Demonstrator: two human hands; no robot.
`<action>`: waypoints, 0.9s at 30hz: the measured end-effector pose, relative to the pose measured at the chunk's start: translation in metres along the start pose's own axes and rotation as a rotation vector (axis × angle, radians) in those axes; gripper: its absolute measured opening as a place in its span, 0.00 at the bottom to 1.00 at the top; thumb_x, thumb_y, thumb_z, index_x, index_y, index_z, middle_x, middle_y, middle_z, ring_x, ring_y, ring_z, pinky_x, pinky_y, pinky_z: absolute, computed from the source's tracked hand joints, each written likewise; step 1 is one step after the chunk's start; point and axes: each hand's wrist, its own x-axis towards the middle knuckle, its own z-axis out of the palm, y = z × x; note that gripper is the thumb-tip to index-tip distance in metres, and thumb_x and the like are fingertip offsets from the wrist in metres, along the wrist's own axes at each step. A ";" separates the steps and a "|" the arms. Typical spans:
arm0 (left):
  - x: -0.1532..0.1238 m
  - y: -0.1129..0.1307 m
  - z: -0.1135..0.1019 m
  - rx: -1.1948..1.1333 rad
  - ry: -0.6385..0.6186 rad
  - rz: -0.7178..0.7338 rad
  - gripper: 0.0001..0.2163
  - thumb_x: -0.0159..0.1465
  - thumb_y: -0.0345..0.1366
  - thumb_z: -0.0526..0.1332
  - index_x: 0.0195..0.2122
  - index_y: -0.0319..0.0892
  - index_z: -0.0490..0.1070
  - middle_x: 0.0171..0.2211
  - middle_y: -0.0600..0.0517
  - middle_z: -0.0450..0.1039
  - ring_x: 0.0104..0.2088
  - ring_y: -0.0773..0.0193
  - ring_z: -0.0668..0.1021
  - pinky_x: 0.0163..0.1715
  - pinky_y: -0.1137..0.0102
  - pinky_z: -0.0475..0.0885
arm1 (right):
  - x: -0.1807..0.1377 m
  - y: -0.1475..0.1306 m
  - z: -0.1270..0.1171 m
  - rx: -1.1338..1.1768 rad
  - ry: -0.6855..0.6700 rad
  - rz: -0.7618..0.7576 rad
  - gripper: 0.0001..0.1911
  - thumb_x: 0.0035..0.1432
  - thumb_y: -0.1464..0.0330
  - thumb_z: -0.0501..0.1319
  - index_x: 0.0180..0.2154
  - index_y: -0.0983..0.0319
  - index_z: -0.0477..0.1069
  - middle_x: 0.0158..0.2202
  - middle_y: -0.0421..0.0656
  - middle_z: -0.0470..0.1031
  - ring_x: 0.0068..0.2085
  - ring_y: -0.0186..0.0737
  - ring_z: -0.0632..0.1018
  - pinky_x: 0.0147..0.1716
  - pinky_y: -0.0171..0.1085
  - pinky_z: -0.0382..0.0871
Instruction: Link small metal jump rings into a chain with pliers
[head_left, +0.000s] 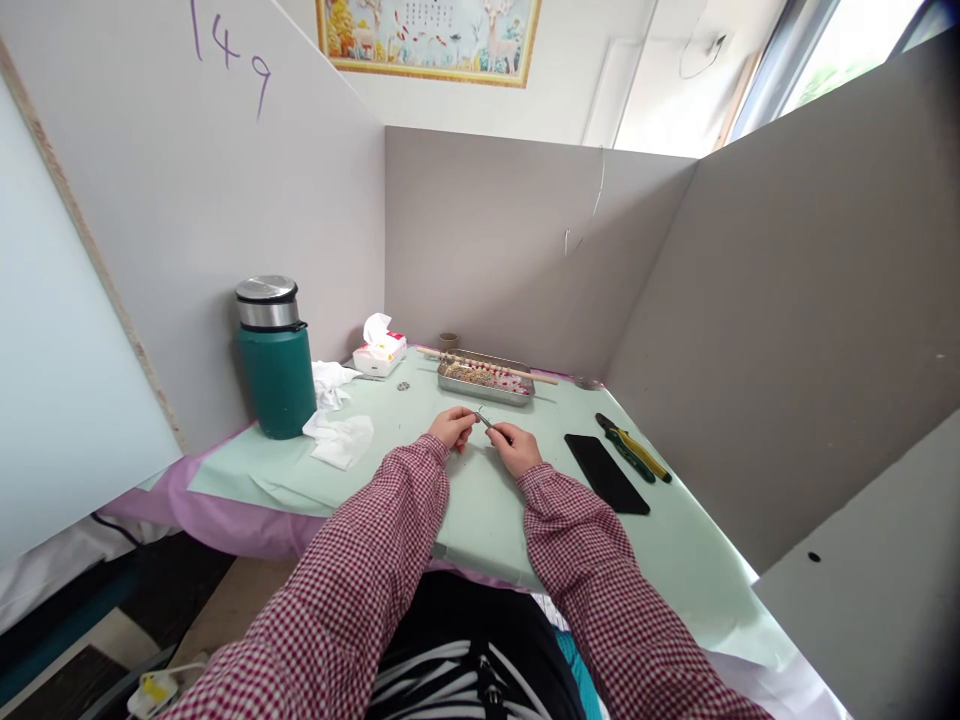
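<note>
Both hands rest close together on the pale green table cover (pixel 480 500), in red checked sleeves. My left hand (pixel 452 427) is curled, its fingertips pinched at the end of a thin metal tool (pixel 485 420). My right hand (pixel 513 447) is closed round the other end of that slim tool, which looks like tweezers or a needle. What the tool's tip holds is too small to make out. Just beyond the hands stands a metal tray (pixel 486 382) filled with small beads, with a wooden stick (pixel 525 373) lying across it.
A green flask (pixel 275 357) stands at the left with crumpled tissues (pixel 336 425) and a tissue box (pixel 379 350). To the right lie a black phone (pixel 606 473) and green-yellow pliers (pixel 632 448). Grey partition walls enclose the table on three sides.
</note>
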 end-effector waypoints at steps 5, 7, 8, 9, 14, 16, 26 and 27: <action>0.000 -0.002 -0.001 0.008 -0.030 0.035 0.07 0.55 0.36 0.58 0.31 0.38 0.64 0.11 0.61 0.57 0.10 0.75 0.59 0.13 0.77 0.60 | 0.000 0.000 0.000 0.010 0.009 0.003 0.16 0.55 0.59 0.51 0.33 0.61 0.73 0.31 0.43 0.74 0.33 0.37 0.72 0.34 0.34 0.63; 0.000 -0.002 -0.001 0.014 -0.040 0.040 0.07 0.55 0.37 0.57 0.31 0.38 0.63 0.11 0.61 0.57 0.10 0.75 0.59 0.13 0.77 0.61 | 0.000 0.001 0.000 0.010 0.013 -0.004 0.17 0.55 0.59 0.51 0.34 0.61 0.73 0.31 0.43 0.74 0.32 0.37 0.72 0.34 0.33 0.63; -0.001 -0.002 -0.001 0.019 -0.042 0.041 0.07 0.55 0.37 0.57 0.31 0.38 0.63 0.11 0.60 0.58 0.10 0.75 0.59 0.13 0.77 0.61 | 0.000 0.001 0.000 0.007 0.013 -0.007 0.17 0.55 0.59 0.51 0.33 0.61 0.73 0.30 0.42 0.74 0.32 0.37 0.72 0.33 0.33 0.63; -0.001 -0.002 -0.001 0.027 -0.043 0.040 0.07 0.55 0.37 0.57 0.31 0.38 0.63 0.11 0.60 0.58 0.10 0.75 0.59 0.13 0.77 0.61 | 0.000 0.001 0.000 0.004 0.012 -0.010 0.17 0.55 0.59 0.51 0.33 0.61 0.73 0.30 0.42 0.74 0.32 0.36 0.72 0.33 0.33 0.63; -0.003 0.000 0.002 0.067 -0.050 0.031 0.09 0.55 0.39 0.58 0.31 0.38 0.63 0.10 0.61 0.57 0.10 0.75 0.60 0.12 0.77 0.61 | -0.001 0.001 0.001 -0.007 0.007 -0.014 0.16 0.55 0.60 0.51 0.33 0.62 0.73 0.30 0.42 0.74 0.32 0.36 0.72 0.32 0.32 0.63; -0.004 0.000 0.003 0.079 -0.051 0.034 0.09 0.56 0.39 0.57 0.31 0.38 0.63 0.10 0.61 0.57 0.10 0.75 0.60 0.12 0.77 0.61 | -0.001 0.001 0.001 -0.011 0.011 -0.014 0.16 0.55 0.60 0.51 0.33 0.61 0.73 0.30 0.42 0.74 0.32 0.36 0.72 0.33 0.33 0.63; -0.003 0.000 0.003 0.055 -0.033 0.057 0.10 0.57 0.40 0.56 0.32 0.38 0.63 0.11 0.61 0.57 0.09 0.76 0.59 0.13 0.78 0.60 | 0.000 0.002 0.001 -0.010 0.019 0.001 0.17 0.55 0.59 0.50 0.34 0.61 0.73 0.30 0.42 0.73 0.32 0.37 0.71 0.33 0.34 0.63; -0.003 0.001 0.003 0.057 -0.033 0.057 0.10 0.57 0.40 0.57 0.32 0.38 0.63 0.11 0.62 0.57 0.10 0.76 0.59 0.13 0.79 0.60 | 0.000 0.002 0.000 -0.012 0.018 0.000 0.17 0.55 0.59 0.50 0.34 0.61 0.73 0.30 0.42 0.73 0.32 0.37 0.71 0.33 0.34 0.63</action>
